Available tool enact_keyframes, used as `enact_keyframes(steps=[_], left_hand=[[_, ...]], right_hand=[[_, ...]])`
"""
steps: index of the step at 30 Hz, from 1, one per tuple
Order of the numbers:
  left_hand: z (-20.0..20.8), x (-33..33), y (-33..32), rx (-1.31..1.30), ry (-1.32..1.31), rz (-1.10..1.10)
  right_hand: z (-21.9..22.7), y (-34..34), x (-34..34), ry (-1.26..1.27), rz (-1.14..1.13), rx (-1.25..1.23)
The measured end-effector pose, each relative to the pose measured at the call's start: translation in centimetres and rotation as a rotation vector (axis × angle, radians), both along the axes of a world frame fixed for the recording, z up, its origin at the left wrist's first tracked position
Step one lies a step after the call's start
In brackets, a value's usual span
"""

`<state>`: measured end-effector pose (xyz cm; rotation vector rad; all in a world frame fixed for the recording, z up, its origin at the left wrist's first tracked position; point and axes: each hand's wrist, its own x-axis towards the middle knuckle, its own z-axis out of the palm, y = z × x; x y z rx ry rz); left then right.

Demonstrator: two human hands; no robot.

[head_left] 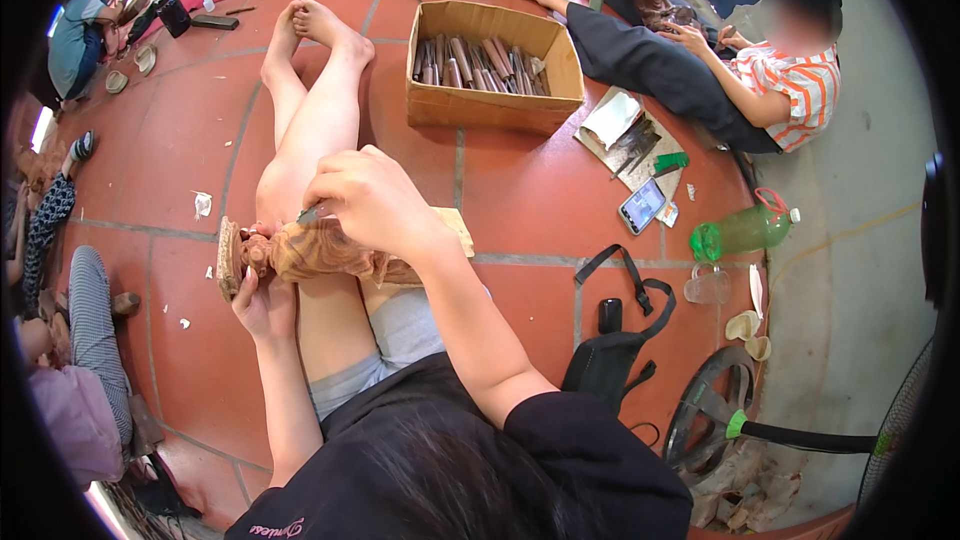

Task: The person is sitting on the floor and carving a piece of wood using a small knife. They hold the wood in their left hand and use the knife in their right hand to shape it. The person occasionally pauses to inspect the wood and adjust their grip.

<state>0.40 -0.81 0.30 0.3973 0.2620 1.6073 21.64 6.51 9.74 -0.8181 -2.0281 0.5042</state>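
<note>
A carved wooden figure (318, 248) with swirling brown grain lies sideways across my lap. Its round, rough base (229, 258) points left, and a pale cloth or block (455, 231) shows past its right end. My left hand (264, 306) grips the carving from below, close to the base, thumb up against it. Over the top of the carving, my right hand (365, 196) is closed with a small dark flat piece (316, 212) pinched at its fingertips, touching the wood. Whether that piece is sandpaper or a blade cannot be made out.
Ahead stands a cardboard box (490, 112) of wooden-handled tools. To the right are a phone (642, 205), a green bottle (745, 232), a clear cup (707, 285), a black bag (605, 360) and a fan base (712, 410). Another person (790, 90) sits at the far right, holding a dark carving.
</note>
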Motion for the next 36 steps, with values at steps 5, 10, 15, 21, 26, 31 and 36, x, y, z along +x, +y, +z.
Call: enact_keyframes(steps=[5, 10, 15, 21, 26, 31, 36], left_hand=[[0.0, -0.1, 0.1, -0.002, 0.013, -0.008], [0.1, 0.0, 0.0, 0.002, 0.033, 0.008], [0.0, -0.1, 0.1, 0.000, 0.041, 0.019], [-0.5, -0.2, 0.2, 0.052, 0.002, -0.017], [-0.5, -0.2, 0.2, 0.049, 0.011, -0.005], [-0.5, -0.2, 0.3, 0.050, 0.047, -0.021], [-0.3, -0.2, 0.3, 0.044, 0.058, -0.023]], right_hand=[[0.8, -0.4, -0.1, 0.048, -0.004, 0.029], [0.0, -0.5, -0.5, -0.015, 0.035, -0.083], [0.4, -0.4, 0.1, -0.020, -0.014, -0.044], [0.5, 0.9, 3.1, 0.105, -0.157, -0.078], [-2.7, 1.9, 9.9, 0.100, -0.515, -0.175], [-9.2, 0.7, 19.6, -0.031, -1.083, -0.227], [-15.5, -3.1, 29.4, -0.447, -1.622, -0.337]])
